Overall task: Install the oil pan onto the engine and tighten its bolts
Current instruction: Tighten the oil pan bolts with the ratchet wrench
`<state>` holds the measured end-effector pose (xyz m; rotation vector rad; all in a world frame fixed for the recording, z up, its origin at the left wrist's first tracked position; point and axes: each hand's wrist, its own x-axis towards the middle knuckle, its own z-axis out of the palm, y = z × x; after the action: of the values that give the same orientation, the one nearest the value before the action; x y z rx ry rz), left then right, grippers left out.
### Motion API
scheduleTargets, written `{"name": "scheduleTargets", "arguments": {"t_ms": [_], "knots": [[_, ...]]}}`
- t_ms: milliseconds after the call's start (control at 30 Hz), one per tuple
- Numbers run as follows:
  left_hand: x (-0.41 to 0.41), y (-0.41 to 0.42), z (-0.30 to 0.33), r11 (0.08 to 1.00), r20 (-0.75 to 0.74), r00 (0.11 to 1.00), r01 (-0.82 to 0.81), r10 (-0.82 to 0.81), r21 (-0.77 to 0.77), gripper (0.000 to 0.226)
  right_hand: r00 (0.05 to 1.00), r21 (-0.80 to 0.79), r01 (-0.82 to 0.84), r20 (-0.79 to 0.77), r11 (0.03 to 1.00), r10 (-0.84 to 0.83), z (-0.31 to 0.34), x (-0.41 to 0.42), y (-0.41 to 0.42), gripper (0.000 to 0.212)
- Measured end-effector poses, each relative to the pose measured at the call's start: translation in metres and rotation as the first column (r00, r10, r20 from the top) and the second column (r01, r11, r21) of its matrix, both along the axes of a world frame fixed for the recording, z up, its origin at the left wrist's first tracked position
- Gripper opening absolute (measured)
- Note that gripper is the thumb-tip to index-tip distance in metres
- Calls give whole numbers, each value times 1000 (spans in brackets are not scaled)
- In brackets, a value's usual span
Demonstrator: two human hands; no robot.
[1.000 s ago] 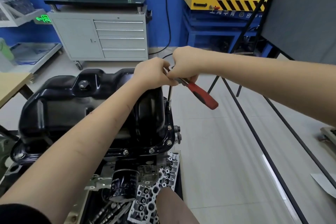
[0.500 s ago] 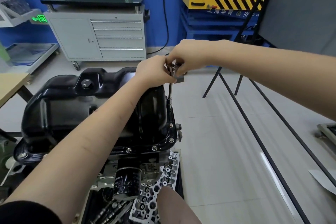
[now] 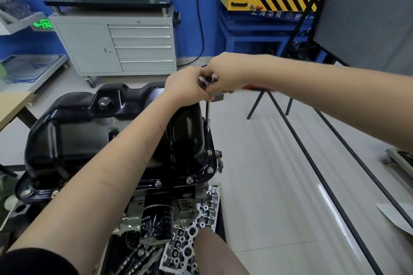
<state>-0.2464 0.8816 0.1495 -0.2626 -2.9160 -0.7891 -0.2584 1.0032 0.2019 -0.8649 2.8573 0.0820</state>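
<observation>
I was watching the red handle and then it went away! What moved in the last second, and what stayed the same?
The ratchet swung round: its red handle pointed down to the right a second ago and now lies mostly hidden behind the right hand. The left hand kept its grip at the tool's top, and the extension bar stayed upright on the same bolt at the edge of the black oil pan. The pan did not move.

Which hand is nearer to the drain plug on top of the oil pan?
Left. The left hand grips the ratchet head just right of the drain plug, over the oil pan's far edge. The right hand is farther right, beyond the pan's edge.
</observation>
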Motion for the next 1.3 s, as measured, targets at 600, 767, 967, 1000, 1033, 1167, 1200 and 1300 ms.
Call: {"name": "scheduleTargets", "arguments": {"t_ms": [600, 767, 967, 1000, 1033, 1167, 1200, 1300], "knots": [[-4, 0, -2, 997, 7, 999, -54, 54, -60, 26, 990, -73, 120, -64, 990, -124, -10, 10, -7, 32], [-3, 2, -1, 998, 49, 997, -51, 52, -23, 17, 985, 46, -156, -60, 987, 159, 5, -2, 13, 14], [-1, 3, -2, 998, 55, 997, -56, 55, 12, 22, 977, 27, -102, -185, 994, 105, -2, -4, 17, 28], [-1, 3, -3, 998, 49, 997, -56, 56, 4, 21, 975, 2, -48, -217, 999, 47, -7, -1, 12, 35], [-1, 3, -3, 998, 43, 998, -55, 56, -3, 20, 975, -55, 10, -221, 998, -22, -12, 2, 7, 41], [-2, 3, -3, 999, 30, 998, -47, 48, -26, 30, 980, -190, 128, -125, 973, -153, -21, 4, -5, 35], [-2, 3, -3, 999, 33, 999, -42, 43, -31, 31, 984, -152, 115, -118, 982, -134, -17, 4, -6, 33], [-1, 3, -2, 999, 28, 999, -41, 41, -29, 31, 988, 28, -16, -154, 999, 20, -2, 3, -1, 23]]}}
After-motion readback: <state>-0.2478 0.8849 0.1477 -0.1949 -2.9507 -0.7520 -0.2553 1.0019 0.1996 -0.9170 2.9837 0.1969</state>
